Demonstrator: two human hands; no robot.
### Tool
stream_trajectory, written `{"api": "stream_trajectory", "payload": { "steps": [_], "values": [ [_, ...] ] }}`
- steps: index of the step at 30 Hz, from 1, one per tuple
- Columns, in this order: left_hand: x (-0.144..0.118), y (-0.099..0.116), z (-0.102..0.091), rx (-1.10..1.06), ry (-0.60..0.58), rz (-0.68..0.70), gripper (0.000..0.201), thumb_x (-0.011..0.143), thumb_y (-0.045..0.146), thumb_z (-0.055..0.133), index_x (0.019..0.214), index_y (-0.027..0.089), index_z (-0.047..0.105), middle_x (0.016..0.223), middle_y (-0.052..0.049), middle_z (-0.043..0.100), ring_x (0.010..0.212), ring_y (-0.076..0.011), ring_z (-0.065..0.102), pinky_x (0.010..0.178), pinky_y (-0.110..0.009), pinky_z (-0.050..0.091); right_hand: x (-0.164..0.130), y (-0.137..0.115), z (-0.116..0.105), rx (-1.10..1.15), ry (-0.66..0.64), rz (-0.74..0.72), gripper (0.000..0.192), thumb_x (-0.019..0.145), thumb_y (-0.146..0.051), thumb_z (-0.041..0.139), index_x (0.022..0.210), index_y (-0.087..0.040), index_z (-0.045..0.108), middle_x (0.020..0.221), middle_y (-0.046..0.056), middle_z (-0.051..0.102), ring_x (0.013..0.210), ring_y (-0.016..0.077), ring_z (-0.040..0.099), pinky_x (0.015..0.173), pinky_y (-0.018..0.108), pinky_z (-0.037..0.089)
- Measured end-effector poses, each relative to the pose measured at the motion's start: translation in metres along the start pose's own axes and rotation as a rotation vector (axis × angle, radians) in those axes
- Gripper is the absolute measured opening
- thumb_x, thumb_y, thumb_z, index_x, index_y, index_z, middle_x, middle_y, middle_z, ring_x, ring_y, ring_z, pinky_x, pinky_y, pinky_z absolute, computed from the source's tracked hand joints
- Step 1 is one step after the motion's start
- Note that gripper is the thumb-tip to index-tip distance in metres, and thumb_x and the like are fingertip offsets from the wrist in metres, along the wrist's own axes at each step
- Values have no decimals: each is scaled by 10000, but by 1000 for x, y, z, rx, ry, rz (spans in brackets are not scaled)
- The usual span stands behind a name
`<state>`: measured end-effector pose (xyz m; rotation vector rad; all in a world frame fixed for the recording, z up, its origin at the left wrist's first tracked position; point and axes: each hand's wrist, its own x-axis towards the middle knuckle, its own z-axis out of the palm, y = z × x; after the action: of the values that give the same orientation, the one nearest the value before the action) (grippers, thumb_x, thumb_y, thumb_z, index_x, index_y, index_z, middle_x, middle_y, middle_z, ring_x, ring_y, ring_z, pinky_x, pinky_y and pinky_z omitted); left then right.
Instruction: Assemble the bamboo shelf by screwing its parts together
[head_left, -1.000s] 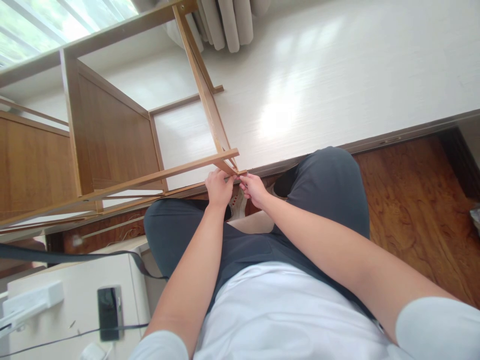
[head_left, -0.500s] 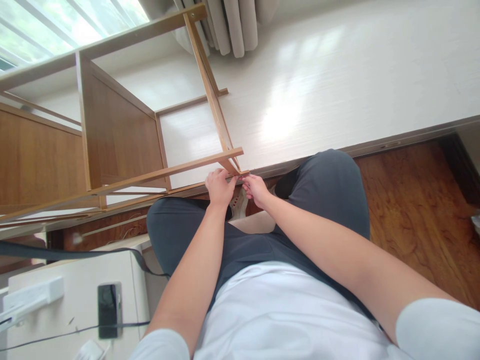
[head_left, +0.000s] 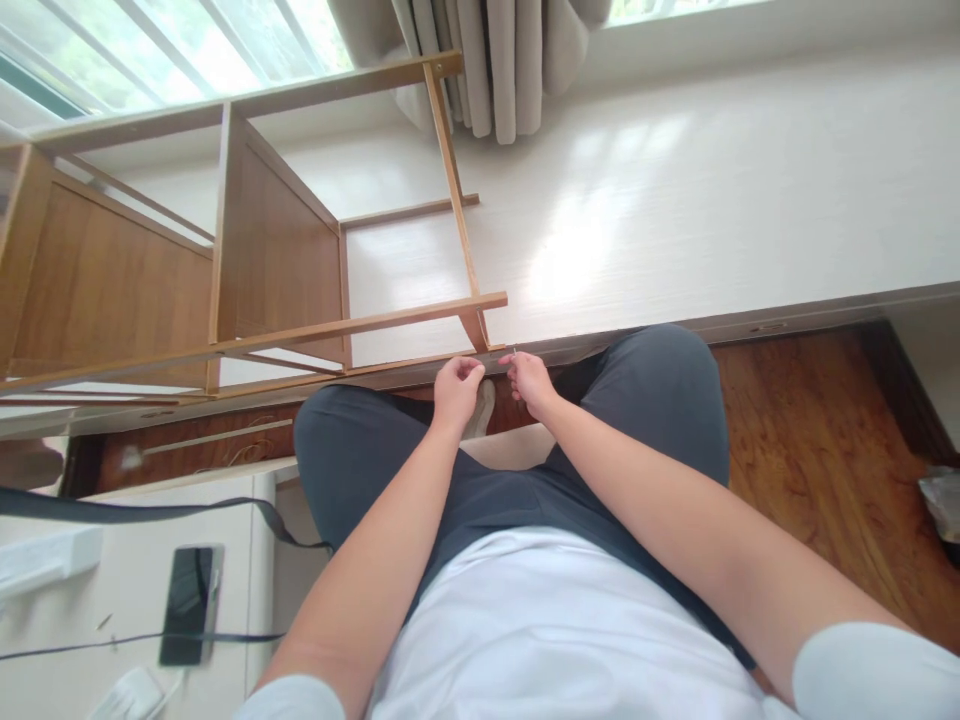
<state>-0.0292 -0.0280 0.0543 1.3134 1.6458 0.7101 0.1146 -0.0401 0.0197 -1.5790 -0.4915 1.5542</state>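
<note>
A wooden shelf frame lies on its side on a white raised platform. Its near corner, where a cross rail meets a slanted leg, is just above my hands. My left hand is curled shut right under the lower rail's end, with nothing visible in it. Beside it, my right hand pinches a tiny thin metal piece between its fingertips, close to the platform's edge. My knees in dark trousers sit below both hands.
A black phone and a thin cable lie on a white cabinet at the lower left, with a black strap across it. A curtain hangs at the back. Dark wooden floor lies to the right.
Both hands have come off the frame's corner and dropped slightly below it. The view has tilted up, showing more of the window and curtain.
</note>
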Motion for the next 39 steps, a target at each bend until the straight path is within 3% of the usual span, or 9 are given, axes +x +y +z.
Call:
{"api": "stream_trajectory", "payload": {
  "steps": [4, 9, 22, 33, 39],
  "values": [
    [1, -7, 19, -287, -80, -250, 145, 796, 285, 676, 876, 173, 726, 865, -47, 717, 763, -149, 600, 700, -263, 463, -6, 1, -8, -174, -48, -51, 173, 901, -255, 522, 897, -170, 672, 574, -37, 553, 393, 79, 382, 340, 195, 340],
    [11, -11, 27, -388, -92, -377, 175, 776, 305, 711, 873, 160, 728, 866, -74, 709, 704, -139, 559, 563, -232, 372, -5, 8, -19, -346, -91, -82, 178, 907, -259, 560, 934, -157, 704, 725, 26, 686, 433, 80, 478, 340, 185, 396],
    [21, -14, 30, -653, -236, -450, 205, 742, 298, 780, 897, 166, 759, 889, -67, 706, 630, -86, 542, 523, -191, 364, -3, 15, -17, -401, -129, -126, 182, 885, -320, 615, 873, -157, 697, 756, 34, 688, 465, 78, 520, 352, 167, 399],
    [25, -15, 33, -707, -245, -512, 148, 774, 248, 775, 889, 156, 755, 750, -33, 670, 578, -69, 533, 520, -186, 361, -3, 14, -16, -438, -130, -201, 249, 893, -391, 590, 863, -171, 704, 788, 43, 700, 538, 98, 549, 403, 179, 430],
    [27, -18, 32, -712, -251, -511, 161, 783, 261, 759, 909, 162, 749, 768, -34, 681, 576, -74, 537, 502, -182, 345, -5, 10, -16, -566, -131, -304, 389, 950, -482, 466, 703, -201, 575, 599, -7, 585, 522, 126, 506, 510, 233, 400]
  ]
}}
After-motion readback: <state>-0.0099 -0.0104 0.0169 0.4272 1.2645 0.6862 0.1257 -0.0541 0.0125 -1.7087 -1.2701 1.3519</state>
